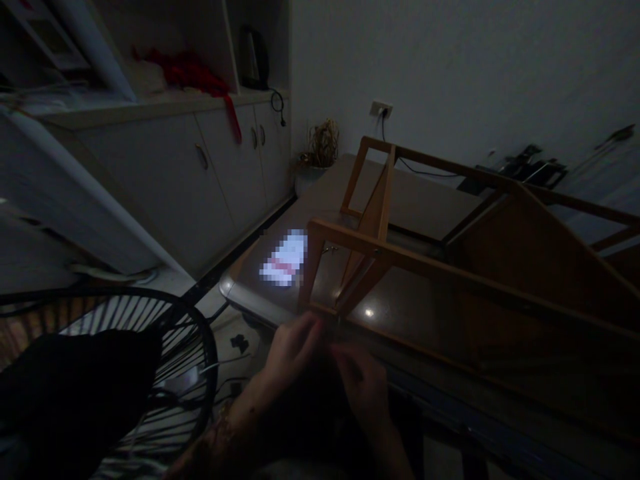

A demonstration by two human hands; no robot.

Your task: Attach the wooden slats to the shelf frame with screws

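Observation:
My left hand is at the near edge of the table, by the lower end of a wooden frame with slanted panels. Its thumb and fingers are closed in a pinch. Just to the right and slightly lower, my right hand is also pinched, its fingertips close to those of the left. Dim light and blur hide whatever is between the fingers. Inside the frame, a few small metal pieces lie on the tabletop; they look like screws. A brightly lit, pixelated screen lies left of the frame.
The glossy brown table bears the frame, which stretches far right. A black corded chair with dark cloth stands at left. White cabinets line the left wall. A potted dry plant and a wall socket are behind.

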